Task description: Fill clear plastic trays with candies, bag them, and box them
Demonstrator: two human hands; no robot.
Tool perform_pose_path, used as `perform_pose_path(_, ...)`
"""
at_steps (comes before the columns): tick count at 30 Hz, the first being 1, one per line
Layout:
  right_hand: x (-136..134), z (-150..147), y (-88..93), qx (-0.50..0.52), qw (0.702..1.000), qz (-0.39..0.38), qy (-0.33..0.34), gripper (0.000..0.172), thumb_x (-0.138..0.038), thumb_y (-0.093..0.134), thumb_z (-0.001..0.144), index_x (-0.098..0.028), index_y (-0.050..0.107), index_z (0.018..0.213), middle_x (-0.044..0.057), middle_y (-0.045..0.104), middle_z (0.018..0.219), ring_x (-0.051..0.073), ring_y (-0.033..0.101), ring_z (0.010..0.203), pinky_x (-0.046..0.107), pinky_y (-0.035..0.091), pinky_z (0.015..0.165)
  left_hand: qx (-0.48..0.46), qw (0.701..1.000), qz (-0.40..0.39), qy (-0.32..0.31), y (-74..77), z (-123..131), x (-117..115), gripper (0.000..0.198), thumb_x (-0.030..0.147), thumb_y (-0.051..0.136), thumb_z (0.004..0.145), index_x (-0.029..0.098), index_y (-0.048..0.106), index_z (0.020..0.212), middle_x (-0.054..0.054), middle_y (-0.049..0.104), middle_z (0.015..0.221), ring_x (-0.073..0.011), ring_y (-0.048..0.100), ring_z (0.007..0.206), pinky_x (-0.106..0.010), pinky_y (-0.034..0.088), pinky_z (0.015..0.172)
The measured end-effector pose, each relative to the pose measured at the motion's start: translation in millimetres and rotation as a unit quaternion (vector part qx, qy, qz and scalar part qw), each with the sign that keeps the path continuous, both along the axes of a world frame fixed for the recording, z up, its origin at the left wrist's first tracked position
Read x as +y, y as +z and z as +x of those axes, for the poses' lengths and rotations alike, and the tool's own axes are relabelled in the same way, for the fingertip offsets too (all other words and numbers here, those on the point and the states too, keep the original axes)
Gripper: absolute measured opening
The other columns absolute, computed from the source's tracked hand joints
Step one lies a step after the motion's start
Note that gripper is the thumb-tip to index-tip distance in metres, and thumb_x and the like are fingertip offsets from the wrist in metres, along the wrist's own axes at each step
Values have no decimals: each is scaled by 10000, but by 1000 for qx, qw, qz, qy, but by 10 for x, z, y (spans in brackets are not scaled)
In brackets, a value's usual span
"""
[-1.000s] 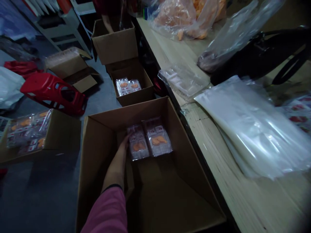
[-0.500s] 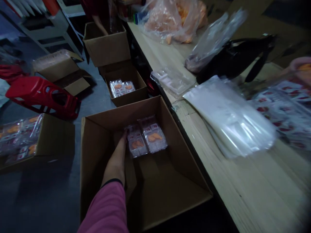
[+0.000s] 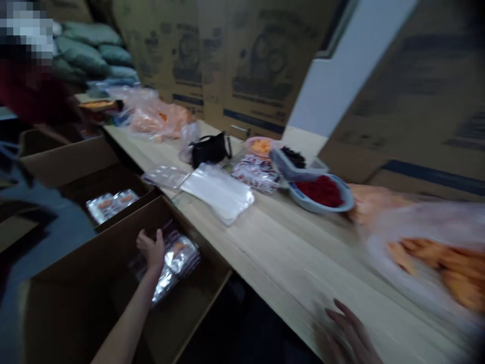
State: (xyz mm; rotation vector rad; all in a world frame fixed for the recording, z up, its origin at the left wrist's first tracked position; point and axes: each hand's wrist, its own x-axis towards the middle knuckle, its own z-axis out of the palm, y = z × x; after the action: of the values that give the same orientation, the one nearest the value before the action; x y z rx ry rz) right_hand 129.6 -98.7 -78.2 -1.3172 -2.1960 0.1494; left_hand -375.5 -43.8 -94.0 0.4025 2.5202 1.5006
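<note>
My left hand [image 3: 152,248] is raised over a deep cardboard box [image 3: 71,283], fingers apart and nothing in them. Beneath it in the box lie clear plastic packets [image 3: 184,255] with orange pieces inside; the hand and forearm cover part of them. Over the near part of the wooden table [image 3: 280,247], my right hand [image 3: 352,331] has its fingers stretched out and holds nothing I can see. Motion blurs it. Nearest to it is an open plastic bag [image 3: 382,247] of orange pieces at the right.
A stack of clear bags [image 3: 220,189] lies on the table. Behind it are a black handbag [image 3: 210,150], a blue bowl of red pieces [image 3: 322,194] and a clear tub of dark pieces [image 3: 295,162]. Another box [image 3: 91,174] with packets stands beyond mine. A person [image 3: 38,101] works at far left.
The view has swung right and up, showing more of the table. My left hand has come off the packets and risen, fingers spread. My right hand has come into view.
</note>
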Motion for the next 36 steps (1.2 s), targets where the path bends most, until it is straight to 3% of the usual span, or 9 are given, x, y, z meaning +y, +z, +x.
perform_pose_path(2,-112,59,14,41,998,11,-43,275,-300,472,912,-219,600,1141,121,561,1258,241,628,1045,319,586,787,108,985,47,-123,270,467,142,617,364,577,770,133,398,1313,-177,414,1370,-317,330,1321,-472,239,1127)
perform_pose_path(6,-226,220,90,98,990,-14,-98,236,-287,517,888,-221,647,1074,110,642,1133,239,632,1028,347,570,826,187,878,122,-424,545,1688,272,461,461,572,730,272,542,1150,-112,572,1206,-319,461,1228,-486,325,1092)
perform_pose_path(10,-353,456,198,136,982,-34,-123,201,-236,469,903,-212,663,949,105,669,1024,228,631,965,366,542,824,127,740,84,-655,348,2887,151,395,417,626,701,333,632,1087,-87,594,1255,-325,379,1326,-494,267,1131)
perform_pose_path(13,-430,698,253,143,982,-16,-124,275,-204,405,918,-200,589,713,61,648,761,199,619,793,356,515,765,130,702,76,-696,-15,3432,43,463,430,653,696,336,635,1149,-103,548,1324,-344,352,1344,-520,260,1119)
perform_pose_path(19,-419,1904,899,143,961,111,-211,222,-274,490,896,-206,534,690,42,631,707,185,606,704,305,490,670,396,643,150,-638,-541,3614,113,464,423,556,793,173,597,1182,-154,584,1275,-353,479,1238,-568,356,1013)
perform_pose_path(25,-222,3661,2287,-62,890,155,-425,208,-358,509,839,-184,604,774,123,654,908,275,610,869,378,456,755,522,576,188,-600,-373,3561,135,439,422,495,849,133,551,1175,-161,626,1195,-321,551,1146,-475,482,877)
perform_pose_path(27,-109,3993,2564,-166,833,16,-527,277,-430,552,810,-162,623,810,149,655,902,308,609,844,374,437,675,530,573,191,-595,-312,3574,120,438,427,492,852,137,542,1177,-155,634,1181,-317,562,1131,-467,493,866)
perform_pose_path(31,37,4173,2730,-272,775,-162,-548,247,-369,521,834,-158,646,798,134,671,860,280,615,802,309,368,583,526,582,191,-590,-267,3583,97,420,442,485,857,168,543,1170,-130,643,1171,-296,581,1112,-446,511,855)
perform_pose_path(36,-19,3891,2647,-306,770,-58,-557,253,-193,404,861,-128,648,851,167,668,855,268,606,770,334,333,629,527,587,194,-583,-247,3595,82,393,433,472,866,171,544,1150,-131,643,1162,-295,582,1107,-451,513,855)
